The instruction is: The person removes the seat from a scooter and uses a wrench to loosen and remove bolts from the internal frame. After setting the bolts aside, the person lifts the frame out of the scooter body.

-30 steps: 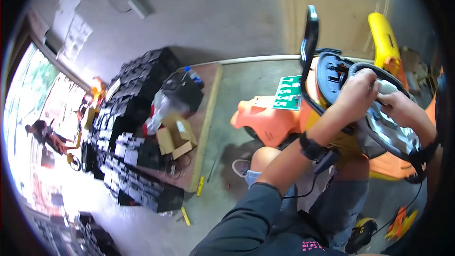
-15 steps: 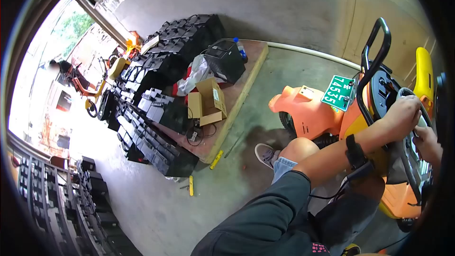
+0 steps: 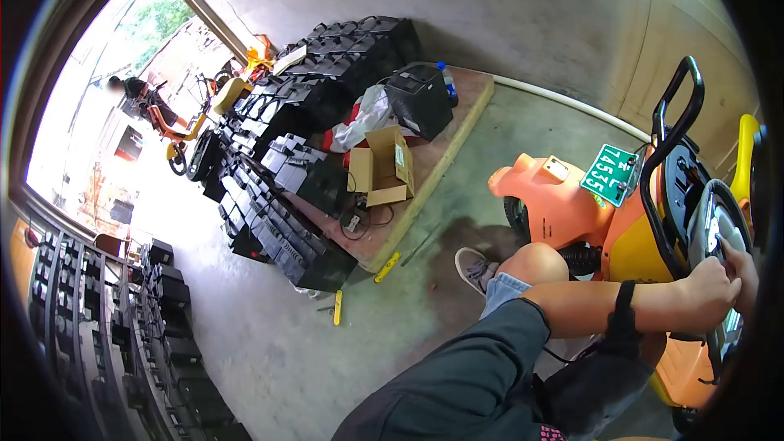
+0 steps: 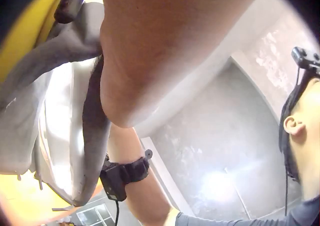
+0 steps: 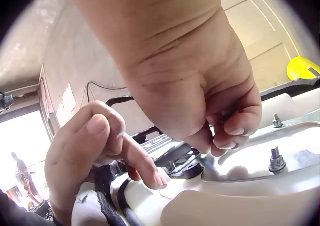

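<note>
Scooter [image 3: 633, 249] is standing beside our knees, filling the right side of the head view, with its orange and yellow bodywork lying nearer the middle and its black grab rail [image 3: 649, 184] rising beyond. At its outer side we are working over a dark-rimmed shell [image 3: 719, 212], its pale, open face turned up toward our fingers. The shell's long axis is running steeply up and down the head view, while our nearer forearm is coming in from the side, roughly across that axis. So the shell is lying directly under and around our hands rather than off to one side.

Our left hand [image 3: 709, 292] is bending its fingers by the rim, one finger pointing down into the open face. Our right hand [image 3: 741, 271] is bringing its curled fingertips close together over that same face. The two hands are lying close together, right beside each other; we cannot tell whether either is holding something small.

Along the face, a metal strip [image 5: 300, 160] is passing on the right hand's outer side. It is carrying an upright threaded bolt [image 5: 276, 161], nearer the right hand than the left, and a second bolt [image 5: 277, 120] is standing farther back. Smaller still, a black round stop [image 5: 192, 170] is sitting between our two sets of fingertips, just beside both.
</note>
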`<state>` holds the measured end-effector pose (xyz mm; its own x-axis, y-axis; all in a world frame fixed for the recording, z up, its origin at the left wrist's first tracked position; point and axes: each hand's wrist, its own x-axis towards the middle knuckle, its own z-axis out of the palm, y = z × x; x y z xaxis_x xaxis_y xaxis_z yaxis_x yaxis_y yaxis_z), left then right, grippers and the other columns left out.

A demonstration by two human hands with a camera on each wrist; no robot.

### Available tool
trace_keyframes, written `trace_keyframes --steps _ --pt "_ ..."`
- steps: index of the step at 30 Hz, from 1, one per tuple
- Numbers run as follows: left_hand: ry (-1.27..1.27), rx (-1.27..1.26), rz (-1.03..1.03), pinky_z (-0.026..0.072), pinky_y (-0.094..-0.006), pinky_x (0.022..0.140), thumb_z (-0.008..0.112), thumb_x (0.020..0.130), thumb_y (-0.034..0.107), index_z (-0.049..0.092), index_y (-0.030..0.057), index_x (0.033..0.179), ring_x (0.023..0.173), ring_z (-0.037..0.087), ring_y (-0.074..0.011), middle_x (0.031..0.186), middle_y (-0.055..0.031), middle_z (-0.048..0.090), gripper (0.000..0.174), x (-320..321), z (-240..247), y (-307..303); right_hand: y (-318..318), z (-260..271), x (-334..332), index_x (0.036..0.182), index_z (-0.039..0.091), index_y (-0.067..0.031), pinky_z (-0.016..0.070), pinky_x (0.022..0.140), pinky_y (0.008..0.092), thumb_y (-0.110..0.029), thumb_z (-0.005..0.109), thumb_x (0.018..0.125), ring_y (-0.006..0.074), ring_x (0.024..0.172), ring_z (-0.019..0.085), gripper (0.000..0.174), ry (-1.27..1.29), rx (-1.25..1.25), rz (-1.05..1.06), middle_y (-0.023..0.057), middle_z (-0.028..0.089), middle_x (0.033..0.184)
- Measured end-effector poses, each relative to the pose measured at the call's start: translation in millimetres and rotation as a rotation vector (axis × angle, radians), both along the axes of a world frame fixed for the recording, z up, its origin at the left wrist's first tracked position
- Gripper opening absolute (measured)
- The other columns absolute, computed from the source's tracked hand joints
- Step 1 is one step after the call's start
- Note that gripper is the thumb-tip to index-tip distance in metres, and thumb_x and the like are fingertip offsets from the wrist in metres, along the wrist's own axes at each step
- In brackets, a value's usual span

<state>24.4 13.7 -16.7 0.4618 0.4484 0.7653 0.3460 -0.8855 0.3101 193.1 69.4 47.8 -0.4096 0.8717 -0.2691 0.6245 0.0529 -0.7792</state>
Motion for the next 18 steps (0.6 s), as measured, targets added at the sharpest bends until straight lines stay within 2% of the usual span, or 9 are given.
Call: trace_keyframes --steps 3,9,12,13,18 --pt "-0.005 0.104 0.009 0.0421 -0.0409 0.068 0.064 0.07 0.018 0.061 -0.0077 0.096 0.07 0.061 -0.032 0.077 -0.0155 0.063 0.037 -1.7 -2.1 3.5 3.7 -0.4 -2.3 0.127 0.063 -0.0042 0.0553 0.081 0.0441 -0.008 0.061 0.092 0.0388 0.098 0.067 0.035 -0.069 0.045 0.033 0.0237 0.069 0.105" --pt "0.133 0.069 -0.04 0.0432 -0.0412 0.073 0.06 0.078 0.02 0.061 -0.0088 0.1 0.074 0.063 -0.0319 0.076 -0.0147 0.066 0.036 -2.1 -3.4 3.3 7.7 6.8 1.6 0.13 0.061 -0.0044 0.0552 0.082 0.0437 -0.007 0.061 0.093 0.0385 0.099 0.067 0.037 -0.233 0.144 0.139 0.0227 0.069 0.109" --pt "0.253 0.005 -0.048 0.044 -0.0406 0.071 0.061 0.077 0.021 0.061 -0.0094 0.101 0.074 0.064 -0.032 0.077 -0.0147 0.067 0.039 -9.1 4.0 1.0 6.5 10.9 1.7 0.131 0.06 -0.0046 0.0551 0.083 0.0435 -0.007 0.06 0.093 0.0384 0.099 0.067 0.038 -0.328 0.243 0.217 0.0223 0.069 0.11" --pt "0.225 0.008 -0.035 0.0443 -0.0402 0.066 0.062 0.074 0.021 0.061 -0.0078 0.097 0.069 0.065 -0.032 0.074 -0.0144 0.067 0.036 -9.9 5.8 0.5 6.2 10.8 0.1 0.132 0.06 -0.0046 0.0551 0.083 0.0434 -0.007 0.06 0.093 0.0383 0.099 0.067 0.039 -0.37 0.275 0.25 0.0221 0.069 0.111" --pt "0.128 0.045 -0.02 0.044 -0.0403 0.062 0.063 0.07 0.021 0.061 -0.0045 0.088 0.061 0.064 -0.0319 0.067 -0.0129 0.064 0.031 -12.0 7.0 0.5 5.0 21.1 0.5 0.134 0.058 -0.0048 0.055 0.084 0.043 -0.007 0.06 0.093 0.0381 0.1 0.067 0.041 -0.587 0.481 0.471 0.0213 0.068 0.114"
